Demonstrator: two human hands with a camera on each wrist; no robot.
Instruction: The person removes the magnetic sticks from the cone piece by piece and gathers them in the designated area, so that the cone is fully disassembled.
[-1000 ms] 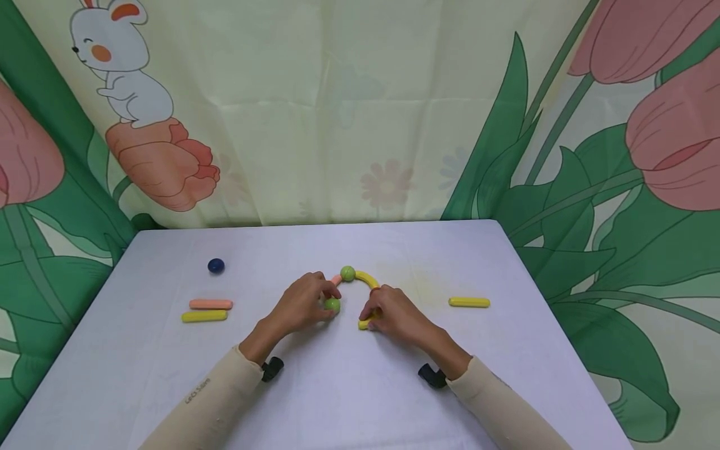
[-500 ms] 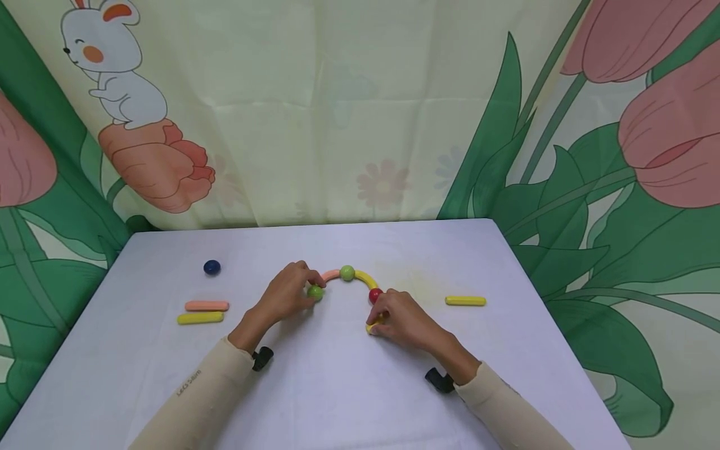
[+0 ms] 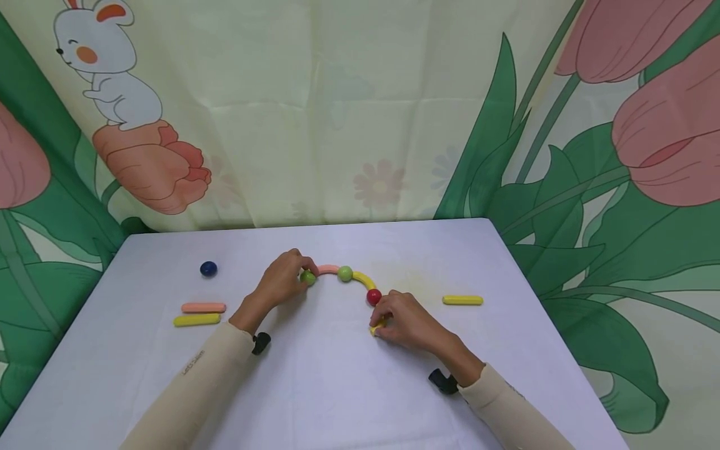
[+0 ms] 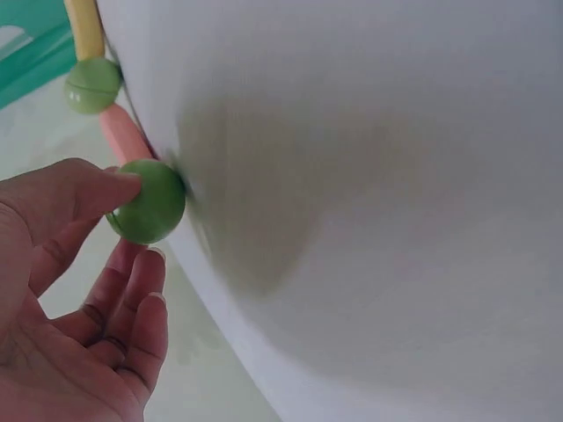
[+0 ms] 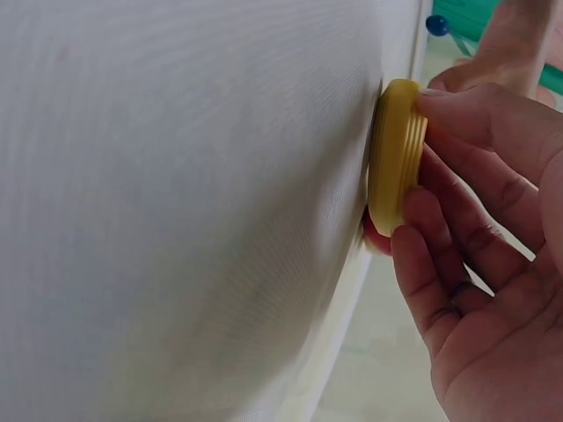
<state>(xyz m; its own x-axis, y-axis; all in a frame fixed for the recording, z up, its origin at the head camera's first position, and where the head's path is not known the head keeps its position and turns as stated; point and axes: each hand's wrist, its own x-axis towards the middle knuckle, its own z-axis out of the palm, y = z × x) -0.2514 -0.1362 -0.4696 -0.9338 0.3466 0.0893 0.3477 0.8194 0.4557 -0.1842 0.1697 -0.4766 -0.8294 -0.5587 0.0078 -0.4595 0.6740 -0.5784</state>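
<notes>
My left hand (image 3: 280, 279) pinches a green ball (image 4: 157, 211) at the left end of a curved pink stick (image 3: 328, 269). That stick meets a second green ball (image 3: 345, 273), from which a curved yellow stick (image 3: 364, 279) runs to a red ball (image 3: 374, 297). My right hand (image 3: 409, 322) holds another yellow stick (image 5: 395, 163) between thumb and fingers, just below the red ball; the hand hides most of it in the head view. In the right wrist view this yellow stick stands close against the white cloth, with grooves along its side. Together the pieces form an arc.
On the left of the white table (image 3: 315, 387) lie a straight pink stick (image 3: 204, 307), a yellow stick (image 3: 197, 320) and a dark blue ball (image 3: 209, 269). Another yellow stick (image 3: 462, 300) lies at the right. A printed curtain (image 3: 270, 125) hangs behind the table's far edge.
My left hand has moved left and away from me with the green ball, swinging the pink stick outward. My right hand has shifted slightly right and nearer with its yellow stick, uncovering the red ball.
</notes>
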